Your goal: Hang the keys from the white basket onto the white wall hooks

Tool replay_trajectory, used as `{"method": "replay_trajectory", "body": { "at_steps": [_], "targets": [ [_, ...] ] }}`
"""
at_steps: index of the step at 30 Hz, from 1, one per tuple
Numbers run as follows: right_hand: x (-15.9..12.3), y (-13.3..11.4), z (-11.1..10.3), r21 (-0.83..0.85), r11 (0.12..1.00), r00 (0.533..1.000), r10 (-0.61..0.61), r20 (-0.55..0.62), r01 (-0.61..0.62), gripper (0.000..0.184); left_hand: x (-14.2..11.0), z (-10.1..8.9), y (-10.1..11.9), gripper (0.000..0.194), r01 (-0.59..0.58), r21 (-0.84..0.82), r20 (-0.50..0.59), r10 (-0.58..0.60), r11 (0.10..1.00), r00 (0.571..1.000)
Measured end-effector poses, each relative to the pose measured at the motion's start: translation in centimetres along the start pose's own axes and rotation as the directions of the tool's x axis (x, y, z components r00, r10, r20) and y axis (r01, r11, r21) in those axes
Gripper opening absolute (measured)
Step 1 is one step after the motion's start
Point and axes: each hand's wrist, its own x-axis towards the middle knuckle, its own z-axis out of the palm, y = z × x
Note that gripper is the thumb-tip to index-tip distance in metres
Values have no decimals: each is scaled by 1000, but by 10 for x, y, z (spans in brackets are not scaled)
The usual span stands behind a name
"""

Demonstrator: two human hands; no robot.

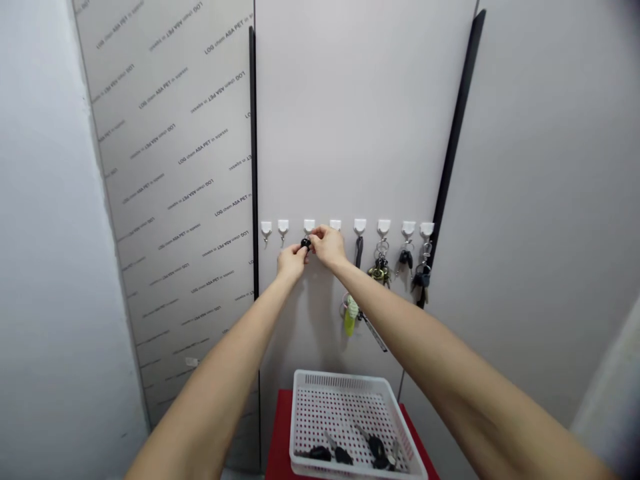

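Left of centre in the frame, two white hooks (267, 229) began the row. Just right of them and lower, my left hand (291, 261) pinched a black key fob (305, 243) between thumb and fingertips, mid-frame, right under the third hook (309, 225). My right hand (329, 245) was at the fob's other side, thumb and forefinger close together; I could not tell whether they gripped it or only touched it. Good work here, I judged, meant carrying the weight in the left fingers and leaving fine turns to the right, without tugging the hook sideways. At bottom centre, a white plastic basket (343, 381) of black keys (343, 456) sat on a red bench (283, 427). Right of centre, a black strap (359, 252) hung from the fifth hook (360, 225); my right forearm was best held off it and the pale green charm (351, 307) below. Farther right hung three key bunches (380, 270).
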Motion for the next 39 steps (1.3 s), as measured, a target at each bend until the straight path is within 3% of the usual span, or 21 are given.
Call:
{"method": "replay_trajectory", "body": {
  "at_steps": [3, 7, 10, 13, 16, 18, 19, 22, 24, 26, 27, 31, 34, 37, 39],
  "targets": [
    [6, 6, 5, -110, 994, 999, 21, -30, -24, 15, 10, 4, -6, 18, 17, 114, -28, -14, 993, 1000],
    [6, 10, 7, -170, 982, 994, 91, 54, -81, 20, 10, 5, -16, 18, 52, 154, -19, -50, 987, 999],
    [-1, 7, 2, -148, 988, 994, 58, 95, -43, 25, 1, 1, -23, 23, 71, 174, 0, -72, 982, 997],
    [-25, 11, -10, -130, 991, 997, -11, 80, 22, 26, -21, -5, -36, 29, 91, 192, 30, -98, 977, 995],
    [-76, 34, -20, -123, 992, 983, 15, 181, 8, 24, -60, -10, -64, 30, 34, 284, 177, -87, 958, 980],
    [-125, 59, -24, -141, 989, 931, 102, 352, -56, 23, -93, -13, -89, 29, -47, 386, 339, -94, 921, 936],
    [-152, 73, -26, -167, 982, 881, 159, 446, -93, 22, -111, -14, -102, 28, -88, 443, 416, -117, 892, 902],
    [-224, 112, -32, -302, 939, 662, 334, 671, -168, 20, -158, -16, -134, 29, -238, 585, 608, -226, 775, 761],
    [-255, 130, -35, -390, 907, 539, 410, 736, -157, 23, -178, -14, -147, 30, -339, 637, 693, -321, 692, 646],
    [-269, 142, -38, -437, 890, 502, 440, 745, -131, 28, -189, -10, -153, 30, -410, 671, 719, -407, 618, 564],
    [-271, 145, -39, -454, 882, 502, 453, 737, -128, 29, -191, -8, -154, 29, -430, 691, 712, -441, 582, 547],
    [-267, 145, -37, -499, 854, 463, 506, 728, -149, 30, -191, -1, -155, 22, -417, 750, 658, -515, 514, 550],
    [-266, 141, -35, -480, 864, 472, 489, 733, -150, 28, -190, 1, -159, 15, -328, 743, 640, -476, 583, 603],
    [-269, 142, -33, -447, 878, 521, 465, 715, -170, 23, -187, 1, -164, 9, -36, 604, 583, -410, 796, 702],
    [-271, 143, -31, -395, 893, 565, 444, 695, -215, 22, -184, 0, -165, 6, 219, 405, 533, -424, 888, 732]
  ]
}}
